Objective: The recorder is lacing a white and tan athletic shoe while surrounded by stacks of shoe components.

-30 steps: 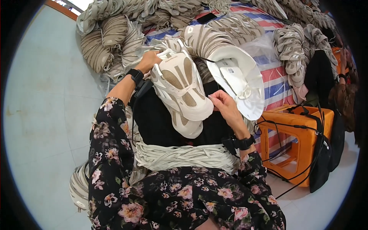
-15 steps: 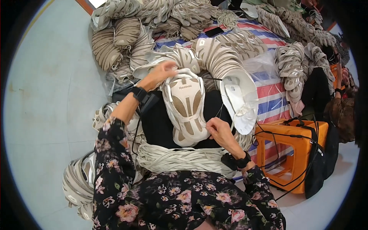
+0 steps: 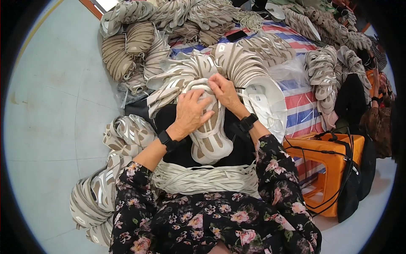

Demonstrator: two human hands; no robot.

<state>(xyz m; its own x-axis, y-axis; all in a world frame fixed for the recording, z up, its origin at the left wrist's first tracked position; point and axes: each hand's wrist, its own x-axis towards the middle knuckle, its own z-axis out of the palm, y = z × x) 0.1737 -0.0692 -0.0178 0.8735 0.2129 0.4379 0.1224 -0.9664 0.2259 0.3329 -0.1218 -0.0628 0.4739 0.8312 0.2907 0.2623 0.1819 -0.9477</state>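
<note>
One beige shoe upper (image 3: 215, 146) lies over black cloth (image 3: 180, 155), its collar end at the fingers and its toe pointing away from them. The left hand (image 3: 191, 112) spreads curved fingers across its tongue; the right hand (image 3: 226, 94) bunches fingertips at the collar edge, what they pinch being too small to tell.

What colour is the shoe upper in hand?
Off-white shoe upper with tan panels; head view.

At your left, a smooth, faintly stained grey-blue floor (image 3: 46, 127), an orange-brown strip (image 3: 91, 7) at its far edge, ahead of you a red-white-and-blue striped plastic sheet (image 3: 299, 101), at your right an orange plastic stool (image 3: 333, 169), bright light
</note>
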